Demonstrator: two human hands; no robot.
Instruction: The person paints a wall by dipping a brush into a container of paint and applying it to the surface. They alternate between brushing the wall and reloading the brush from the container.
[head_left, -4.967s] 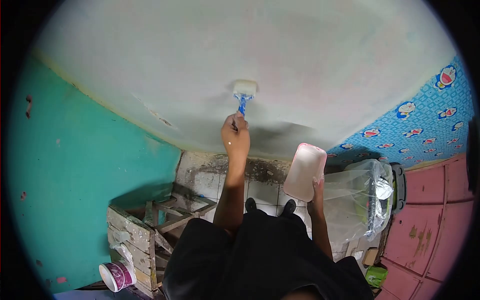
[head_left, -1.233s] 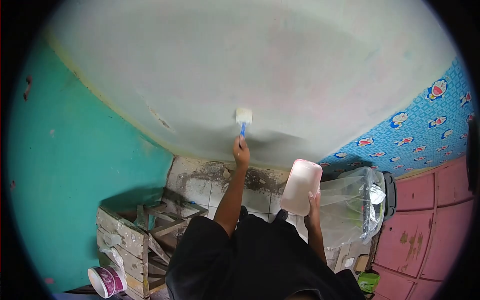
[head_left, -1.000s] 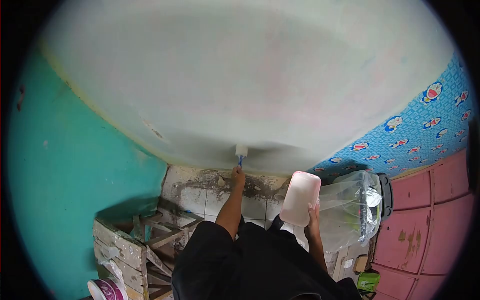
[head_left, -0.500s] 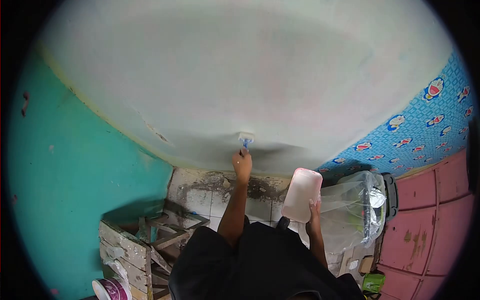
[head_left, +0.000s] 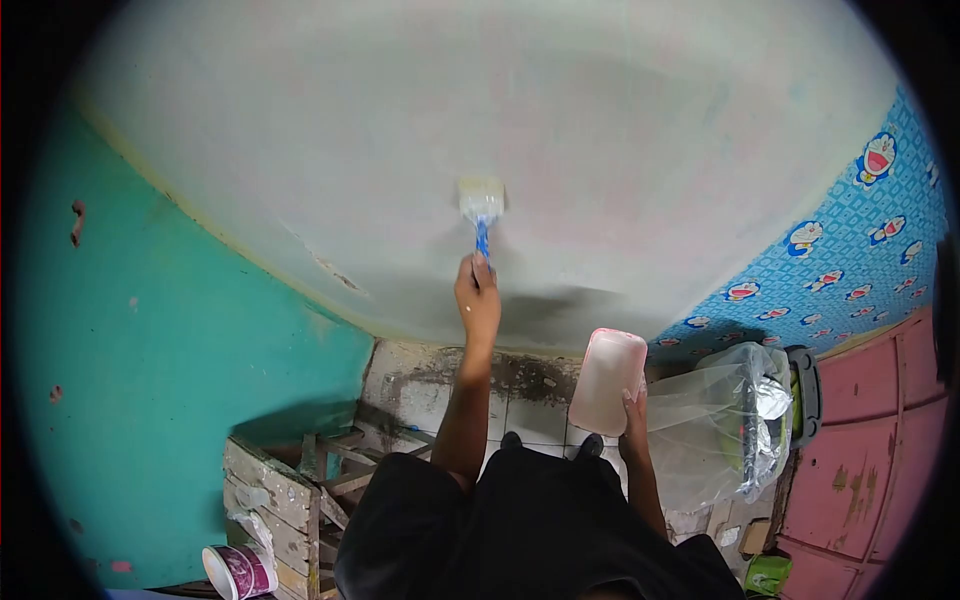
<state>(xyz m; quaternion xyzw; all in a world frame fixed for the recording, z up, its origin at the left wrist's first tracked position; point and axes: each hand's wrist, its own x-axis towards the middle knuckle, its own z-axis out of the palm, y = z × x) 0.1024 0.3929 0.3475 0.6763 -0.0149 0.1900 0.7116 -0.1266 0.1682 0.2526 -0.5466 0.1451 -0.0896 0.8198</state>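
Note:
My left hand (head_left: 477,290) is closed round the blue handle of a wide paintbrush (head_left: 483,207). The brush points up, and its pale bristles lie against the whitish wall (head_left: 620,180). Lower and to the right, my right hand (head_left: 634,425) grips the right edge of a shallow pink-rimmed tray (head_left: 607,380) with a whitish inside. A pale spot marks the back of my left hand. The tray is held tilted in front of me, apart from the wall.
A worn wooden stand (head_left: 275,490) and a purple-and-white bucket (head_left: 240,572) are at lower left, by the green wall (head_left: 170,380). Clear plastic sheeting (head_left: 700,430) covers things at right, near blue patterned wallpaper (head_left: 800,265) and a pink door-like panel (head_left: 850,470). Tiles (head_left: 535,415) lie below.
The paintbrush in my left hand has moved up the wall and now shows more of its handle. The tray stays in my right hand. The view has shifted slightly.

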